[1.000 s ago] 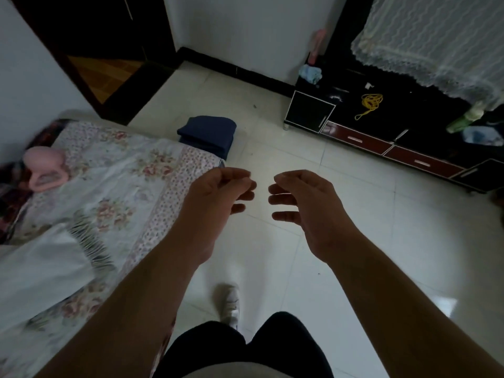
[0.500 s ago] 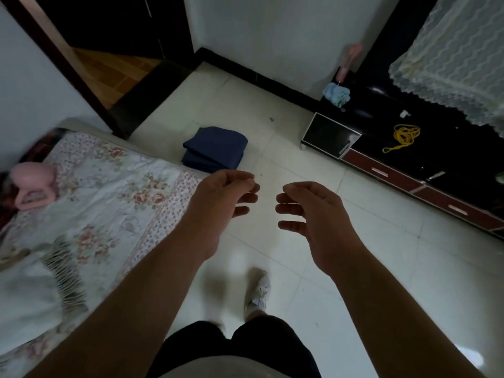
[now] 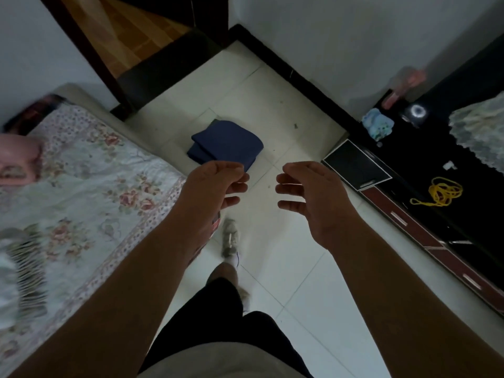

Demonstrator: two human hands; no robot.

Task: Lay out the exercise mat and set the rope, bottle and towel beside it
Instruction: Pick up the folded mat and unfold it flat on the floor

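A folded dark blue exercise mat [image 3: 226, 141] lies on the white tiled floor just beyond my hands. My left hand [image 3: 210, 189] hovers above its near edge with fingers curled and apart, holding nothing. My right hand [image 3: 311, 195] is level with it, a little to the right, also empty with fingers spread. A yellow rope [image 3: 443, 193] lies coiled on the black cabinet top at right. A light blue towel [image 3: 377, 126] sits at the cabinet's far end, and a blurred pink bottle [image 3: 403, 87] stands behind it.
A bed with a floral cover [image 3: 81, 192] fills the left side, a pink object [image 3: 16, 156] on it. A low black cabinet with red drawers [image 3: 425, 233] runs along the right. A dark doorway [image 3: 152, 61] lies ahead. My shoe [image 3: 230, 236] is mid-step on the floor.
I have stepped forward and the camera has tilted down. The mat now lies much closer, right beyond my fingertips. Both hands keep the same open, raised pose.
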